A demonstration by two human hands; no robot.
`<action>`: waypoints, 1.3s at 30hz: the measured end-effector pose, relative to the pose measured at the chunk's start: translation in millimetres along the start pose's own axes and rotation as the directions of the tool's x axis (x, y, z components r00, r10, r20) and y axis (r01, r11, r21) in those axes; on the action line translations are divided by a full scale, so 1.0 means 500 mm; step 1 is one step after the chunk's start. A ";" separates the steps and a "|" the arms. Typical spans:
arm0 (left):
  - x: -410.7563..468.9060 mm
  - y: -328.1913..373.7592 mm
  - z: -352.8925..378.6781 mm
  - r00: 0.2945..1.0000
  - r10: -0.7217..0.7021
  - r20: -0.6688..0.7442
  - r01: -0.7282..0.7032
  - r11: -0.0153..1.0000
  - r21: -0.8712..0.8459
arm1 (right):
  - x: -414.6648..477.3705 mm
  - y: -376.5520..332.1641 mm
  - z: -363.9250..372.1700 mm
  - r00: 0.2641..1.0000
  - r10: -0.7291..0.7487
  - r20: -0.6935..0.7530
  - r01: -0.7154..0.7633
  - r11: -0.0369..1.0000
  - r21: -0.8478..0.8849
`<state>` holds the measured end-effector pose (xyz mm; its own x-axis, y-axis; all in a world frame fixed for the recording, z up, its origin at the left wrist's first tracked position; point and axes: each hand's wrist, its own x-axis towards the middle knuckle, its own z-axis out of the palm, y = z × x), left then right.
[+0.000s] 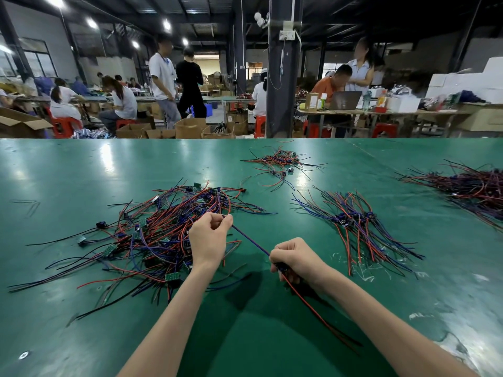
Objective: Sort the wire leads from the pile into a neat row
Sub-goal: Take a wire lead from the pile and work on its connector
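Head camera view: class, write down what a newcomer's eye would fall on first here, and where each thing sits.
First come the two hands at centre: the left hand and right hand each pinch one wire lead, stretched between them above the green table. Next is the big tangled pile of red, blue and black leads, just left of the hands. To the right lies a tidier bundle, its wires fanned out.

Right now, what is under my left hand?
Under the left hand, which pinches a blue wire, lies the edge of the tangled pile of red, blue and black leads on the green table. Which leads run directly beneath it is covered.
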<state>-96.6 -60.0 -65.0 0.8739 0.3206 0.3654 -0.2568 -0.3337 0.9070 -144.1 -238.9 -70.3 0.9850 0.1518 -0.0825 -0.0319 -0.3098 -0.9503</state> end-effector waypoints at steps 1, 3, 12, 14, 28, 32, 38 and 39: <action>0.003 0.000 0.000 0.998 -0.057 0.010 0.057 0.998 -0.030 | 0.000 0.000 0.000 1.000 -0.002 0.001 0.002 1.000 0.003; 0.007 0.000 -0.001 0.985 -0.169 0.038 0.173 0.978 -0.121 | 0.000 0.001 0.000 1.000 -0.003 0.007 0.003 1.000 0.009; 0.021 0.006 -0.011 0.827 -0.474 0.301 0.558 0.637 -0.531 | 0.002 0.000 -0.002 1.000 0.006 0.017 -0.006 1.000 -0.009; 0.020 0.008 -0.012 0.819 -0.484 0.307 0.569 0.624 -0.535 | 0.002 0.001 -0.002 1.000 0.006 0.019 -0.006 1.000 -0.009; 0.015 0.018 -0.016 0.665 -0.515 0.541 0.719 0.249 -0.649 | -0.006 -0.003 -0.006 0.997 -0.025 0.070 0.023 0.999 0.025; 0.015 0.016 -0.017 0.656 -0.522 0.546 0.724 0.231 -0.650 | -0.008 -0.006 -0.006 0.997 -0.020 0.080 0.018 1.000 0.025; 0.014 0.014 -0.016 0.649 -0.551 0.525 0.725 0.239 -0.646 | -0.011 -0.009 -0.006 0.995 -0.029 0.097 0.026 0.999 0.024; 0.012 0.014 -0.014 0.655 -0.557 0.510 0.722 0.262 -0.641 | -0.011 -0.008 -0.006 0.995 -0.028 0.095 0.026 0.999 0.025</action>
<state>-96.1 -54.2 -54.8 0.9261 -0.0563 -0.3730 0.2990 0.7123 0.6350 -149.1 -241.5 -65.1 0.9650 0.2486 -0.0841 -0.0108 -0.2825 -0.9592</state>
